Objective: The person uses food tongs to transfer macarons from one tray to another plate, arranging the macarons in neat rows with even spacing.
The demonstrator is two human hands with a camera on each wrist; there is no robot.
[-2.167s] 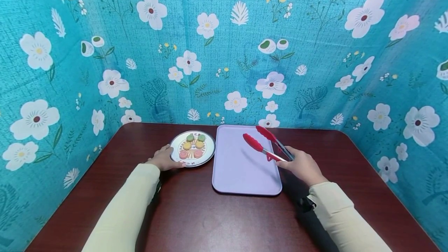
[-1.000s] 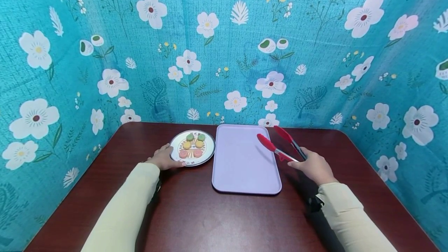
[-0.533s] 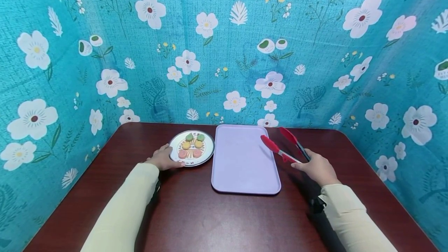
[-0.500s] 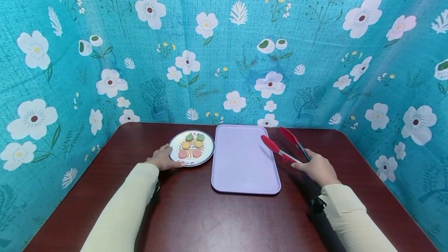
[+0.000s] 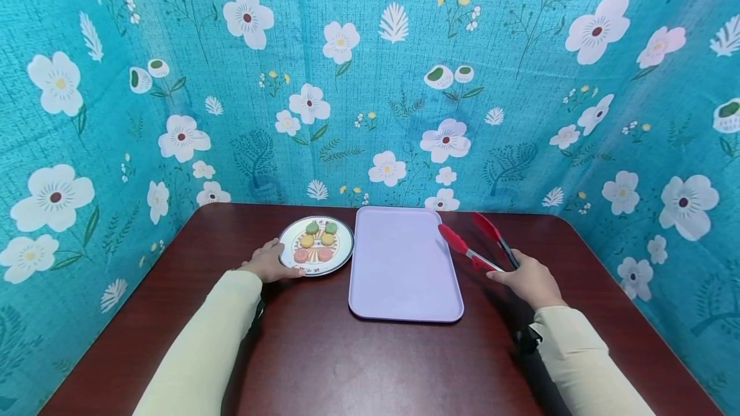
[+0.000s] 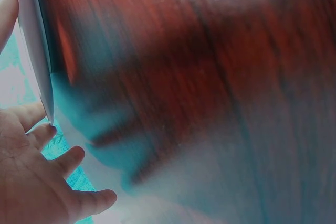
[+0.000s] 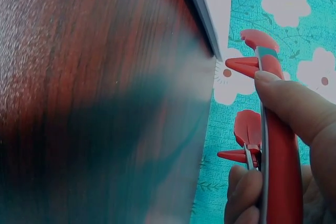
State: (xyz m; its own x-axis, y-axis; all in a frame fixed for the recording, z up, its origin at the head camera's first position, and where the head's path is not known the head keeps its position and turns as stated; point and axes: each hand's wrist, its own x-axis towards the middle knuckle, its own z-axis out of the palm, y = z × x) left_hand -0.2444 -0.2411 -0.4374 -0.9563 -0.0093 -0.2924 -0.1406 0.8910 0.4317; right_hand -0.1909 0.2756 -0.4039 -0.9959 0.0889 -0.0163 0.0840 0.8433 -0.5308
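My left hand holds the rim of a round white plate, thumb along the front and fingers at its left side. On it sit pairs of green macarons, yellow macarons and pink macarons. In the left wrist view the plate is edge-on beside the hand. My right hand grips kitchen tongs with red heads spread apart and nothing between them, above the tray's right edge. In the right wrist view the thumb presses one arm of the tongs, fingers round the other.
A pale purple rectangular tray lies right of the plate, its surface bare. Both stand toward the back of a dark red-brown wooden table. A teal curtain with white flowers surrounds the table's back and sides.
My right hand has moved right with the spread tongs, from over the tray to its right edge. My left hand, the plate, the macarons and the tray have stayed put.
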